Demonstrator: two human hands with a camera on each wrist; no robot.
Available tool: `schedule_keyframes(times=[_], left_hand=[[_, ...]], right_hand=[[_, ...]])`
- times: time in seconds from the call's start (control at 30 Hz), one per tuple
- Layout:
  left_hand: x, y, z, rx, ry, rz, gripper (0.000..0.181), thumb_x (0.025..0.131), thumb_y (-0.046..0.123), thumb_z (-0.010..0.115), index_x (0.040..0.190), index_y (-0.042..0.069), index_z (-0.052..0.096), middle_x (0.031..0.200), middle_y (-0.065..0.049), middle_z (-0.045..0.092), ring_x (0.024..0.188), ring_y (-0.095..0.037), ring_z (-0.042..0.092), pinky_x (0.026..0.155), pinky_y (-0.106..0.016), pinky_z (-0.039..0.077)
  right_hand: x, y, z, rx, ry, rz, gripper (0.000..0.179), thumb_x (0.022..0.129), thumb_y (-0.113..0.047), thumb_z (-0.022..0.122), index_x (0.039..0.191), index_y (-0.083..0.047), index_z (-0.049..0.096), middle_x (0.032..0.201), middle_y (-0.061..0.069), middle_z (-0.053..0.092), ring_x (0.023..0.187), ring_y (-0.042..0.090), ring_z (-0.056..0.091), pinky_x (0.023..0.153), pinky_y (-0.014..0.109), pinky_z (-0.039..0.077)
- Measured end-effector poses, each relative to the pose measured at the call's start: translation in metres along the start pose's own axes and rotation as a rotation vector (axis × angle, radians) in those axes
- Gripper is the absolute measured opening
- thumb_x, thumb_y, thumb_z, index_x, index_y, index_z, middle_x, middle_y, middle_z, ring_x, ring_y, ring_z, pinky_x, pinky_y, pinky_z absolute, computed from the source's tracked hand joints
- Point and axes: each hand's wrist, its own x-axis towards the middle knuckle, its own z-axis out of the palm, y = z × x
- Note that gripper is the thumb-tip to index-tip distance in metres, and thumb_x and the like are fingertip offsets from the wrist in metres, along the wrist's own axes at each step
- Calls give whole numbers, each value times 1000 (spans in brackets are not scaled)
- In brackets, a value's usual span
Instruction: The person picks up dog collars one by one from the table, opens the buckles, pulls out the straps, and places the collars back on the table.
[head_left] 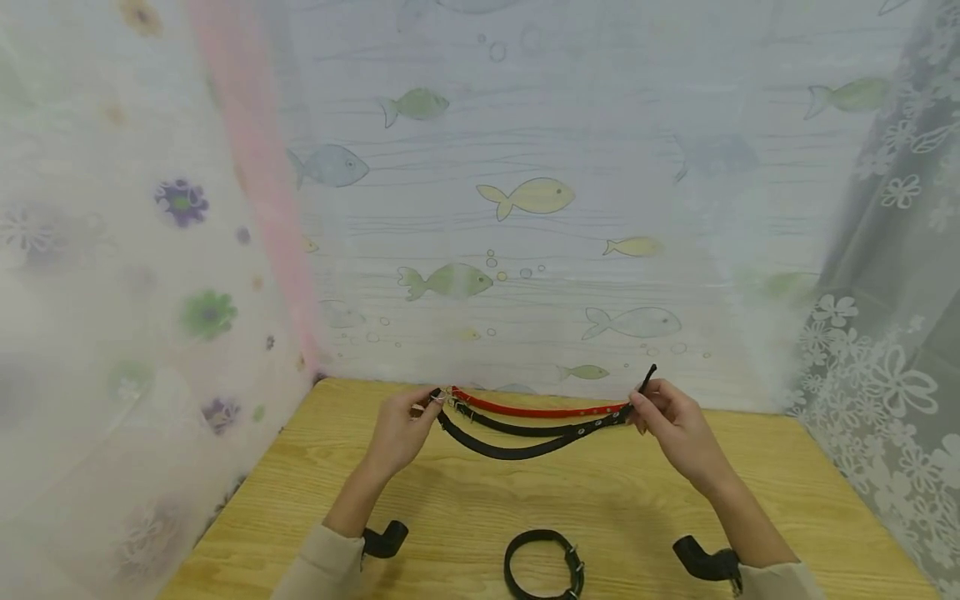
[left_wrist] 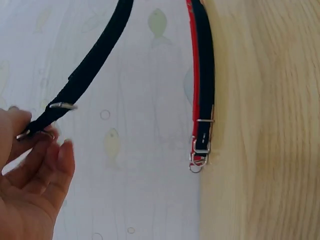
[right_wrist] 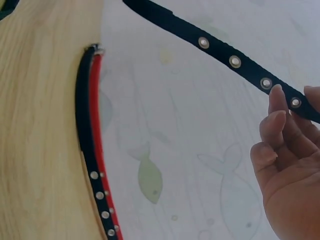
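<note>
A black collar (head_left: 510, 452) with metal eyelets sags between my two hands above the table. My left hand (head_left: 401, 429) pinches its buckle end between thumb and fingers; the metal buckle (left_wrist: 63, 106) shows in the left wrist view. With thumb and fingers, my right hand (head_left: 678, 425) grips the eyelet end, whose tip sticks up past the fingers. Beyond it, a red collar (head_left: 525, 411) and a second black collar (right_wrist: 82, 107) lie side by side along the table's back edge. Nearer me, another black collar (head_left: 512, 567) rests on the table, closed into a ring.
The wooden table (head_left: 300, 517) meets a white fish-print curtain (head_left: 525, 125) at the back. A flower-print curtain (head_left: 112, 292) hangs on the left, and a grey floral one (head_left: 900, 333) on the right. Black wrist mounts (head_left: 386, 540) jut from both sleeves.
</note>
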Motion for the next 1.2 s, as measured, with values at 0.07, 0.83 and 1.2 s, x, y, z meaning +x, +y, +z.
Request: schedule_keyframes(times=[0.07, 0.83, 1.2], left_hand=[[-1, -2, 1, -8, 32, -11, 14, 102, 10, 65, 101, 9, 79, 84, -3, 72, 76, -18, 67, 64, -29, 57], [2, -4, -5, -420, 147, -317, 27, 106, 10, 57, 127, -6, 64, 90, -21, 74, 73, -24, 74, 72, -32, 62], [-3, -31, -1, -512, 14, -517, 28, 109, 9, 51, 116, -14, 65, 79, -16, 71, 65, -17, 71, 66, -29, 61]], right_hand=[[0, 2, 0, 41, 11, 19, 28, 110, -23, 51, 114, 4, 55, 86, 7, 65, 74, 21, 59, 67, 29, 50], [-1, 26, 13, 151, 12, 90, 35, 108, -22, 57, 110, 12, 63, 85, 9, 71, 74, 20, 67, 67, 31, 56], [-5, 44, -1, 466, 121, 212, 29, 107, -25, 57, 109, 2, 65, 92, 6, 73, 84, 15, 71, 75, 27, 59]])
